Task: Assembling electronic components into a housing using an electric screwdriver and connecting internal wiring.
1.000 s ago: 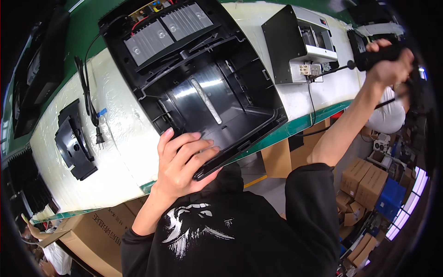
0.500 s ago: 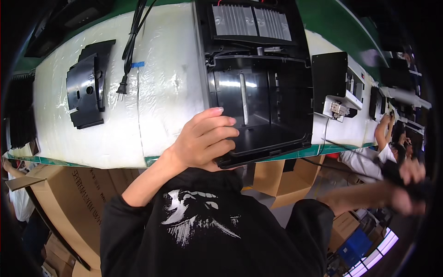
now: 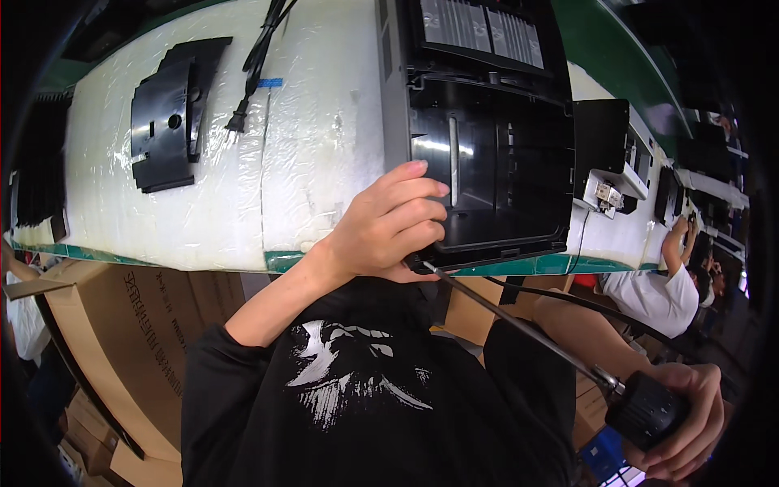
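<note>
White padding [image 3: 219,203] covers the desk [image 3: 138,258], with a cardboard box [image 3: 105,341] below. The left hand [image 3: 389,223] curls its fingers round the near corner of a black housing [image 3: 487,162] there; the right hand [image 3: 694,414] grips a black driver [image 3: 645,410].

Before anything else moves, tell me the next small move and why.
Probably align the driver with the near-left corner of the black housing: the right hand aims its shaft there; the left hand grips that corner; tip contact is unclear.
</note>
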{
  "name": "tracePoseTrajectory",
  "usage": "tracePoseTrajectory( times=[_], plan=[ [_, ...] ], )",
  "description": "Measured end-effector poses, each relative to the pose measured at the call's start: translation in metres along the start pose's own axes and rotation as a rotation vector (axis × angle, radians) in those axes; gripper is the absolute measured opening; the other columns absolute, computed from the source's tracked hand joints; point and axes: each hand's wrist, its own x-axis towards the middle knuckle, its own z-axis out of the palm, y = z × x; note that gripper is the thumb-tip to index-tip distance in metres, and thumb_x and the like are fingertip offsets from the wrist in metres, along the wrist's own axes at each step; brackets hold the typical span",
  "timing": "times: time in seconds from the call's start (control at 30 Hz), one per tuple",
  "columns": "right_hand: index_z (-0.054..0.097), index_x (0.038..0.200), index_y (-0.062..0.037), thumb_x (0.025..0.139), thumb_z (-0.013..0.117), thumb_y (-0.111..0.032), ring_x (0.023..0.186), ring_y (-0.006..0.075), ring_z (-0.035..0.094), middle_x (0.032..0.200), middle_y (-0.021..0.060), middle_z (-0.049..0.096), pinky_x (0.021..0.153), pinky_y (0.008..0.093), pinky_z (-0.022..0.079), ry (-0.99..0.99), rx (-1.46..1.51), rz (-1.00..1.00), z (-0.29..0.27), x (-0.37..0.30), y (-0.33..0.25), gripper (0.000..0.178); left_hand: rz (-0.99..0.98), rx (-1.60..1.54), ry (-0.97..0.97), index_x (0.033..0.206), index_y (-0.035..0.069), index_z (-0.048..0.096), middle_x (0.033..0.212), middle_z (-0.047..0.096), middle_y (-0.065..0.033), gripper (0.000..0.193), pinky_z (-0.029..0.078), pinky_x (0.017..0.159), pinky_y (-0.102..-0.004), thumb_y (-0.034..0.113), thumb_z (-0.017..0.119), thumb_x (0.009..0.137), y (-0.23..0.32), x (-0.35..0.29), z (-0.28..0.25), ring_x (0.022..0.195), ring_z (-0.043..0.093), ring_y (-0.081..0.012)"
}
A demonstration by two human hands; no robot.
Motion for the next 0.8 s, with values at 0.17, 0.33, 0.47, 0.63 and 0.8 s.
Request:
tracePoseTrajectory(
  times=[0.17,0.33,0.47,0.63,0.8],
  plan=[
    [0.036,0.133,-0.0196,0.087,0.053,-0.053,0.055,0.0138,0.051,0.082,0.0017,0.045,0.056,0.0279,0.055,-0.078,0.074,0.216,-0.002,-0.021,-0.009,0.06,-0.024,-0.013,0.011,0.071,0.007,0.052,0.084,0.057,-0.004,0.035,0.044,0.097,-0.0445,0.035,0.072,0.066,0.0,-0.004,-0.001,0.098,0.057,-0.0241],
    [0.043,0.118,-0.0103,0.085,0.046,-0.063,0.055,0.0162,0.049,0.075,0.0038,0.046,0.052,0.0301,0.053,-0.174,-0.184,0.394,0.001,-0.036,0.0,0.062,-0.028,-0.028,0.026,0.071,0.007,0.052,0.084,0.056,-0.0037,0.034,0.045,0.096,-0.0442,0.034,0.073,0.065,0.0,-0.004,0.002,0.098,0.057,-0.0238],
    [0.034,0.127,-0.016,0.083,0.048,-0.064,0.053,0.023,0.051,0.073,0.0102,0.046,0.046,0.0361,0.054,-0.25,-0.374,0.676,0.006,-0.039,-0.002,0.067,-0.003,-0.036,0.023,0.07,0.008,0.052,0.085,0.056,-0.0036,0.034,0.045,0.096,-0.0439,0.034,0.073,0.065,0.001,0.002,0.003,0.099,0.057,-0.0233],
    [0.041,0.129,-0.0196,0.088,0.053,-0.048,0.051,0.0218,0.053,0.075,0.01,0.05,0.046,0.035,0.055,-0.131,-0.416,0.593,0.018,-0.054,0.026,0.052,-0.023,-0.024,0.03,0.068,0.008,0.052,0.087,0.056,-0.0032,0.033,0.044,0.097,-0.0444,0.034,0.072,0.066,0.001,-0.006,0.002,0.103,0.055,-0.0225],
    [0.049,0.083,-0.0014,0.072,0.069,0.005,0.059,0.0265,0.065,0.075,0.0144,0.064,0.037,0.0244,0.043,-0.067,-0.392,0.539,0.005,-0.09,0.028,0.024,-0.022,-0.028,-0.011,0.071,0.012,0.06,0.094,0.059,-0.001,0.031,0.039,0.097,-0.0457,0.039,0.074,0.065,-0.001,-0.011,0.006,0.105,0.055,-0.0225]
  ],
)
